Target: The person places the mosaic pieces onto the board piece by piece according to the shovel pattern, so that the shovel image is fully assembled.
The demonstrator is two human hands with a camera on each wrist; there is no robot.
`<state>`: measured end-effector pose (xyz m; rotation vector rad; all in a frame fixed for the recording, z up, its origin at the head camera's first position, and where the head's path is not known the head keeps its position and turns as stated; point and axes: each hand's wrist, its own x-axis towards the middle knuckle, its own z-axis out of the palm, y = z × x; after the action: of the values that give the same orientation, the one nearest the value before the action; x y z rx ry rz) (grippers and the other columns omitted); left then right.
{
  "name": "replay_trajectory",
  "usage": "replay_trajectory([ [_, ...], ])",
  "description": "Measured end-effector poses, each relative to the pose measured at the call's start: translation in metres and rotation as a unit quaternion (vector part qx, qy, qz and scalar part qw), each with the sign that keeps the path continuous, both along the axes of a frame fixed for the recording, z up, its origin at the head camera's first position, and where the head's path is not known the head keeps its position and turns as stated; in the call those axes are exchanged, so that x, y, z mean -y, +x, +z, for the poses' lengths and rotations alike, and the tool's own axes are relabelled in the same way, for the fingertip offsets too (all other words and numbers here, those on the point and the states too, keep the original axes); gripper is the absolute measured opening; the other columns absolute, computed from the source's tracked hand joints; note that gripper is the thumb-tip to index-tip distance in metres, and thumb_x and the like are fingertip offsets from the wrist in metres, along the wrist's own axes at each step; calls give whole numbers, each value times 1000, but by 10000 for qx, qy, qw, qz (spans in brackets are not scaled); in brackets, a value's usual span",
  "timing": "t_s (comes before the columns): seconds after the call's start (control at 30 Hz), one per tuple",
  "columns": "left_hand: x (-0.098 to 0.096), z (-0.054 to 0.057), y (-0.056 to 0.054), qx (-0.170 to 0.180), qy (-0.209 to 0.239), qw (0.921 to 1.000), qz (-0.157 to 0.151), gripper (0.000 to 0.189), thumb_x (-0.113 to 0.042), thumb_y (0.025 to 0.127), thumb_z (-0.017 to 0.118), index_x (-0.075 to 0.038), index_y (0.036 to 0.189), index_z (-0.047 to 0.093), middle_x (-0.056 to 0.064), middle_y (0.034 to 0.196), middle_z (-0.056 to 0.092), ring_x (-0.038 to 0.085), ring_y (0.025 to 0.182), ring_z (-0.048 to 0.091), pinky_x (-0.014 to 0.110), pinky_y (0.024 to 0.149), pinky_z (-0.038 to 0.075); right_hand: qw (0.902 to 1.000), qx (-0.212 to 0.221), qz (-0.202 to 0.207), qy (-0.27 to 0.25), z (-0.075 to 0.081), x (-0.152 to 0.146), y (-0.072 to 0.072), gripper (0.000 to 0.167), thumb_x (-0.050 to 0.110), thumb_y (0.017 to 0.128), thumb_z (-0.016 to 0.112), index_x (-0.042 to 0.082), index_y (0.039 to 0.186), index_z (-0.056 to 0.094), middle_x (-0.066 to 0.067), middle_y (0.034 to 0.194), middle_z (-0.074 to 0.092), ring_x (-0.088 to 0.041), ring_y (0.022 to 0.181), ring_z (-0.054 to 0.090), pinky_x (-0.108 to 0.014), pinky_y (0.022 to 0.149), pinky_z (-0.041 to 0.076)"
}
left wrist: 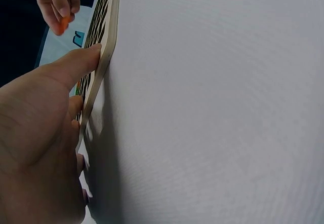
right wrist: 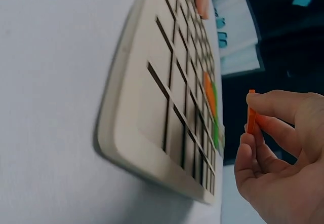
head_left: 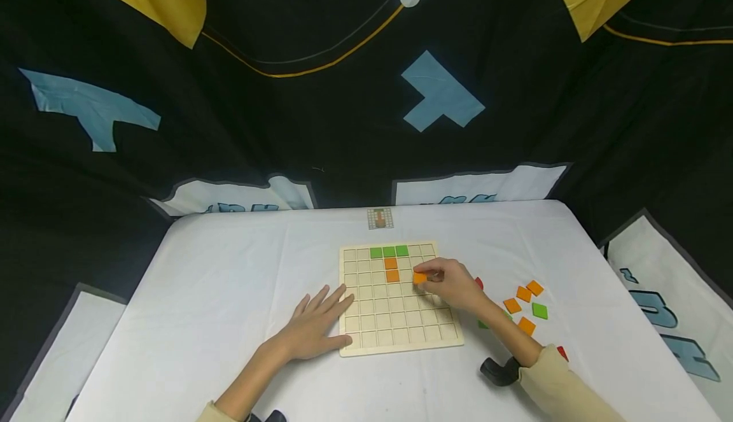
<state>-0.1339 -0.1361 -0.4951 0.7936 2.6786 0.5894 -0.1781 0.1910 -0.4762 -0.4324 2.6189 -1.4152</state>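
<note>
Left hand (head_left: pixel 312 330) spread, right grip (head_left: pixel 455 284) pinching an orange square tile (head_left: pixel 420 278), loose tiles (head_left: pixel 512 306) lay at four o'clock on the white-clothed bench (head_left: pixel 217 295), black curtain (head_left: pixel 286 135) beyond.

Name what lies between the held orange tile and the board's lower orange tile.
In the head view, only bare board cells show between the held orange tile and the lower orange tile.

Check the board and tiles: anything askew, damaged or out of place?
Nothing stands out. The green tiles and two orange tiles on the board appear square in its grid; loose tiles lie scattered to its right, some partly hidden by the right arm.
</note>
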Motion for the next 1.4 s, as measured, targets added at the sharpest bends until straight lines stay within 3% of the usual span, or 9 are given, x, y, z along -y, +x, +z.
replay_trajectory([
  [0.3,-1,0,-1,64,10,10000,67,77,-54,95,59,-14,156,36,10,164,20,40,150,9,67,113,5,9988,32,147,458,-13,23,-6,28,2,83,75,5,111,76,-4,108,69,-17,87,59,-33,77,51],
  [0.6,-1,-1,-1,113,-19,9999,66,77,-55,95,58,-15,157,35,9,165,19,39,150,8,66,114,4,9962,-123,154,846,-18,37,-10,26,1,82,76,8,106,77,-2,109,69,-17,92,56,-36,83,49],
  [1.4,0,-1,-1,61,-35,10000,31,77,-54,96,58,-14,157,35,10,165,19,40,150,9,66,114,6,9948,-405,292,884,-21,47,-9,22,4,80,82,11,101,79,5,98,67,-14,90,58,-34,79,49],
])
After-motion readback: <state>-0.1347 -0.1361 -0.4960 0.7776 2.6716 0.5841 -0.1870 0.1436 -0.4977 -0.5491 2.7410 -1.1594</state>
